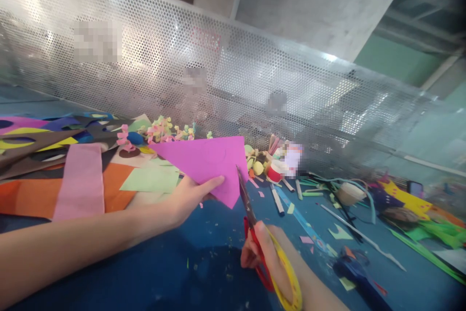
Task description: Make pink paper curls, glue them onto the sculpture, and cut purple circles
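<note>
A magenta sheet (pixel 214 158) with a faint curved line drawn on it is raised above the blue table. My left hand (pixel 192 197) pinches its lower edge, thumb on top and the fingers hidden underneath. From the lower right, my right hand (pixel 269 253) grips scissors (pixel 248 202) with red and yellow handles, its fingers in the loops. The scissor blades point up at the right part of the sheet, where a slit runs down to the lower edge.
Colored felt and paper, among them a pink strip (pixel 82 180) and a pale green sheet (pixel 149 180), lie at left. A red-and-white cup (pixel 274 170), scraps and a dark blue tool (pixel 358 272) lie right. Behind stands a perforated metal panel (pixel 145 49).
</note>
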A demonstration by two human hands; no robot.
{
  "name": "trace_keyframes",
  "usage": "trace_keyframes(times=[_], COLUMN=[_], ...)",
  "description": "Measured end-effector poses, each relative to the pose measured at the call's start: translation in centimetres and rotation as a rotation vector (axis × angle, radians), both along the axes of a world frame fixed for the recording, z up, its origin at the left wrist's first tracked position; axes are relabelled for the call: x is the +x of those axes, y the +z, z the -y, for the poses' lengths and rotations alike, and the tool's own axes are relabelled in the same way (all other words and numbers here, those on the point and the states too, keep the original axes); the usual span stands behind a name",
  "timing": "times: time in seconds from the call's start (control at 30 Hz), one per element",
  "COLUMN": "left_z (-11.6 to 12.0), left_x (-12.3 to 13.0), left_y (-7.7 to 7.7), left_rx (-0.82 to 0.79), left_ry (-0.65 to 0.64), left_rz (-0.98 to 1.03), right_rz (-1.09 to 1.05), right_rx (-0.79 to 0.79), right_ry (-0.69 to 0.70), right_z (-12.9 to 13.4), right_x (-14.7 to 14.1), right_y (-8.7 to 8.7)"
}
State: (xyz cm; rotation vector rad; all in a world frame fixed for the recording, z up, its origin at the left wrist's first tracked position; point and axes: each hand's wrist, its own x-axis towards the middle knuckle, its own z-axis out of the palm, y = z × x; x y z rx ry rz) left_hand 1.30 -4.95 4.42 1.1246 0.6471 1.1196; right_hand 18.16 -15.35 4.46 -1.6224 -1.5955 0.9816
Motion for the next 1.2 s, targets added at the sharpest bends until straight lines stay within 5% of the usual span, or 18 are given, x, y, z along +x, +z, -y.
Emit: trace_keyframes(times=[0.63,1.2], left_z=[-0.8,-1.7], left_x=[-0.7,-1.3], left_y=[1.0,1.8], left_rx=[0.115,0.034], left_ry=[-0.12,-0.267], left_rz=[-0.07,-0.027], right_rz=[0.042,0.138], right_rx=[0.063,0.198], right_ry=[0.021,-0.003], right_z=[-0.1,0.1], right_x=[1.1,1.1], right_y=[-0.3,-1.0])
